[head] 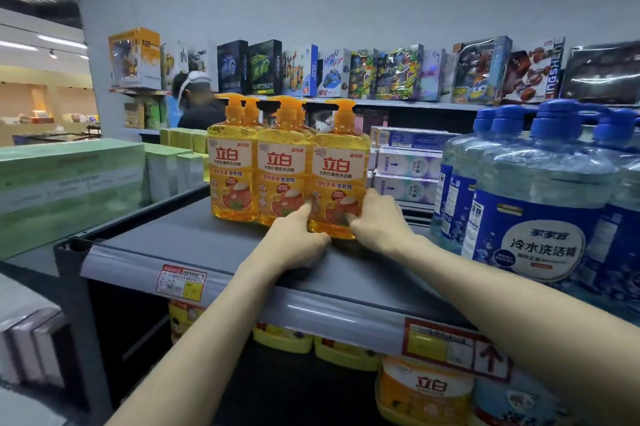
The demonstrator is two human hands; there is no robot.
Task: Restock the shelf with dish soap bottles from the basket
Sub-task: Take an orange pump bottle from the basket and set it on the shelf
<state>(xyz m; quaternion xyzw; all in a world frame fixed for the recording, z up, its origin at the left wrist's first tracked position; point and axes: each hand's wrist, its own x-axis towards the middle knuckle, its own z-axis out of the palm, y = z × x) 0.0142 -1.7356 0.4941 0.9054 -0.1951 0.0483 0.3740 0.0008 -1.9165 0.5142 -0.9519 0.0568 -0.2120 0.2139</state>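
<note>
Three yellow dish soap bottles with orange pump tops stand in a front row on the grey shelf (180,245), with more behind them. Both my hands grip the base of the rightmost bottle (341,165): my left hand (298,238) on its lower left, index finger stretched up along the label, and my right hand (379,221) wrapped round its lower right. That bottle stands upright, touching the middle bottle (282,162). The left bottle (230,162) is next to that. No basket is in view.
Large blue jugs of dish liquid (540,210) crowd the shelf right of my arms. Green and white boxes (69,179) fill the left shelf. Toy boxes (381,73) line the far top shelf. A person (197,103) stands behind the bottles. More yellow containers (422,387) sit below.
</note>
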